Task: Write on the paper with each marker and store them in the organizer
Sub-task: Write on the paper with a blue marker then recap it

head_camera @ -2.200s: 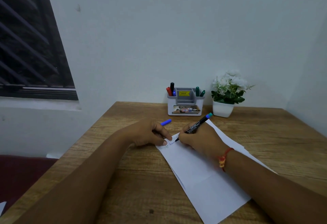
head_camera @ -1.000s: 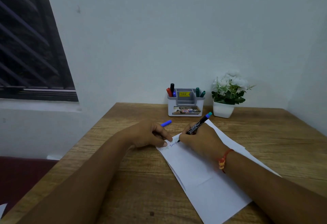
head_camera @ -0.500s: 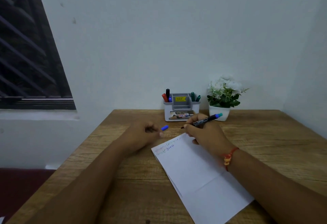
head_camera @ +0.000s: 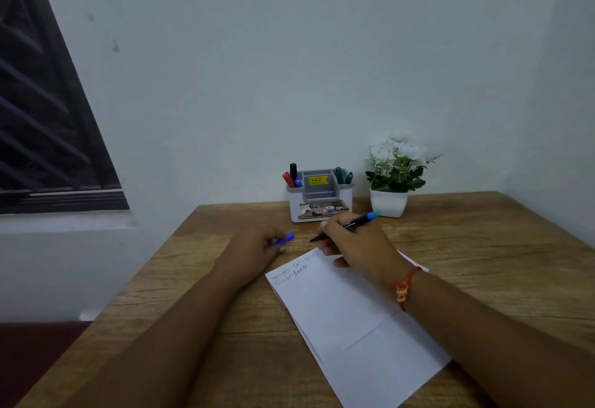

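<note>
While the right hand (head_camera: pixel 357 242) is pinching the marker (head_camera: pixel 346 226) and the left hand (head_camera: pixel 257 246) its cap (head_camera: pixel 285 239), aligning tip with cap squarely seems wise.

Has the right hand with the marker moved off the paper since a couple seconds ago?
Yes. The right hand lifted the marker off the paper, moving toward the organizer.

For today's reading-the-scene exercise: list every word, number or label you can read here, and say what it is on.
"OP", cut off: picture label on the organizer front.
Yellow sticker on the organizer: digits too small to read.
Handwriting on the paper: coloured lines, illegible.
Print on the marker: too small.
</note>
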A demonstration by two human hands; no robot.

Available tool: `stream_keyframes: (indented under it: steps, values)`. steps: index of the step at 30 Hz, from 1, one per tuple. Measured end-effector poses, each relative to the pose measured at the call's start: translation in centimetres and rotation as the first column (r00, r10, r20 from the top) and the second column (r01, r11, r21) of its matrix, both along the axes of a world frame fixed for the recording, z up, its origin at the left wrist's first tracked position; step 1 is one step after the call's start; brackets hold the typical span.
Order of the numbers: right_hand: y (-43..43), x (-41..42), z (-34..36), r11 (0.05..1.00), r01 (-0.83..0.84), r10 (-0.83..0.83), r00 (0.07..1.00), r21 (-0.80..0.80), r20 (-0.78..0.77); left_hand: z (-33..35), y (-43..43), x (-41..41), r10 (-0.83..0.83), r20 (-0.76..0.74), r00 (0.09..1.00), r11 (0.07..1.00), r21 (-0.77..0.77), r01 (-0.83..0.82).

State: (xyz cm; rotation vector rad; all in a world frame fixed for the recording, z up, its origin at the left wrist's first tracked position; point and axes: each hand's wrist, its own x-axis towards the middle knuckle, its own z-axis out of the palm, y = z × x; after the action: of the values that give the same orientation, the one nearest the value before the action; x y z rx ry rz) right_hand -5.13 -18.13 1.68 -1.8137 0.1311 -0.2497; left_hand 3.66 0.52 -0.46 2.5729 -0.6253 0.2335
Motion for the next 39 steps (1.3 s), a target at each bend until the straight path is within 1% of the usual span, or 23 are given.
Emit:
stream_keyframes:
  steps: [2,7,10,15,18,22,24,31,39]
  values:
    - [0.1,0.0,0.0,1.000,-0.005,0.005,1.000,0.002,-0.006,-0.1,0.3,0.2,0.011,0.001,1.000,0.999,-0.045,-0.011]
    - [0.1,-0.1,0.2,1.000,-0.010,0.009,1.000,0.022,0.015,0.2,0.6,0.1,0.009,0.004,1.000,0.999,-0.042,-0.008]
    - [0.0,-0.2,0.3,1.000,-0.009,0.009,1.000,0.024,0.028,0.4,0.9,0.1,0.016,0.035,0.999,0.998,-0.058,-0.014]
    - [-0.3,-0.5,0.3,0.999,-0.024,0.020,0.991,0.030,0.135,0.7,1.1,-0.3,0.005,0.086,0.996,0.988,-0.153,0.008]
    - [-0.3,-0.6,0.4,0.995,-0.053,0.037,0.984,0.086,0.173,0.9,1.1,-0.4,-0.014,0.109,0.994,0.981,-0.191,0.034]
    - [-0.1,-0.6,0.6,0.960,-0.085,0.034,0.981,0.266,0.189,1.5,0.8,-1.0,-0.049,0.137,0.989,0.972,-0.221,0.078]
    - [0.0,-0.7,0.7,0.942,-0.091,0.031,0.982,0.324,0.185,1.7,0.5,-1.2,-0.058,0.143,0.988,0.970,-0.225,0.090]
    - [-0.1,-0.5,0.7,0.914,-0.118,0.045,0.980,0.387,0.194,1.8,0.4,-1.5,-0.094,0.138,0.986,0.962,-0.244,0.126]
    - [-0.2,-0.3,0.5,0.911,-0.135,0.060,0.978,0.390,0.199,1.9,0.4,-1.7,-0.123,0.172,0.977,0.955,-0.246,0.164]
